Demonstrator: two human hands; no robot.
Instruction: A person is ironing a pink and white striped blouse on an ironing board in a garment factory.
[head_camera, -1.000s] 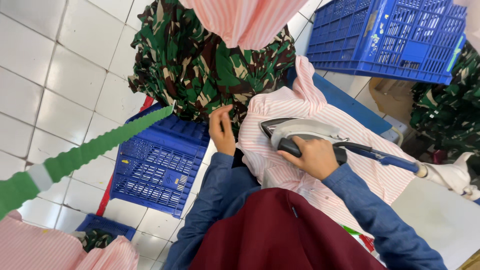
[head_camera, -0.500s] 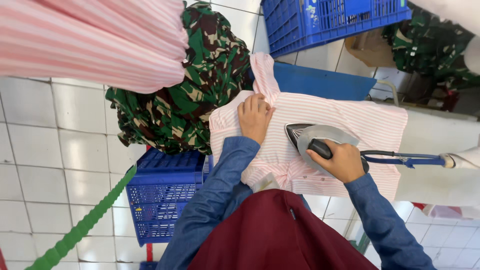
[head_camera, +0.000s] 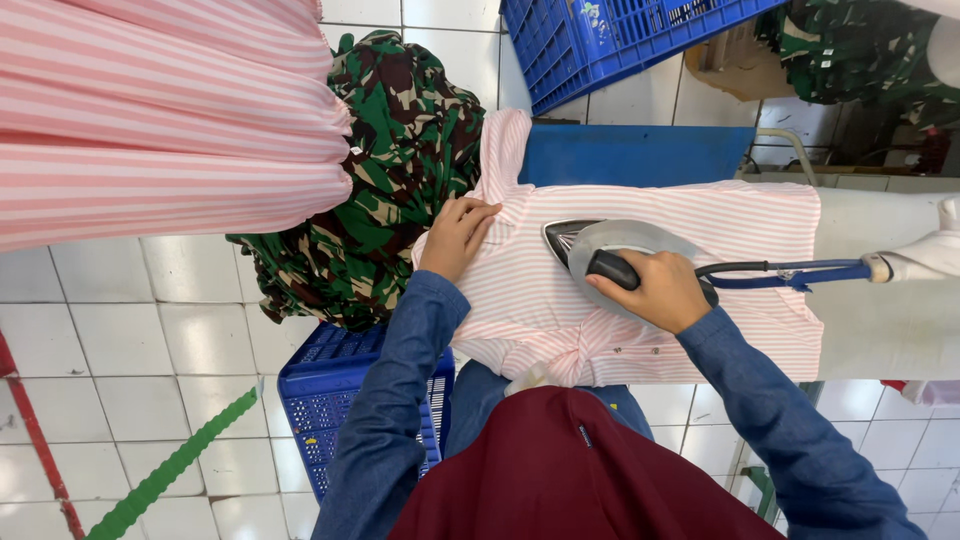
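A pink-and-white striped shirt (head_camera: 740, 225) lies spread on a white ironing board (head_camera: 880, 300). My right hand (head_camera: 660, 290) grips the black handle of a grey steam iron (head_camera: 600, 245) that rests on the middle of the shirt, its tip pointing left. My left hand (head_camera: 455, 235) lies flat on the shirt's left part near the collar, fingers apart, pressing the cloth down. A blue hose (head_camera: 790, 272) runs from the iron to the right.
Camouflage garments (head_camera: 390, 180) hang beside the board's left end. Pink striped cloth (head_camera: 160, 120) hangs at the upper left. One blue plastic crate (head_camera: 340, 400) stands on the white tiled floor below, another (head_camera: 620, 40) at the top. A green strip (head_camera: 170, 470) crosses the floor.
The view has swung so the board sits more level. My left hand stays on the shirt's collar end, and the iron remains on the shirt in my right hand.
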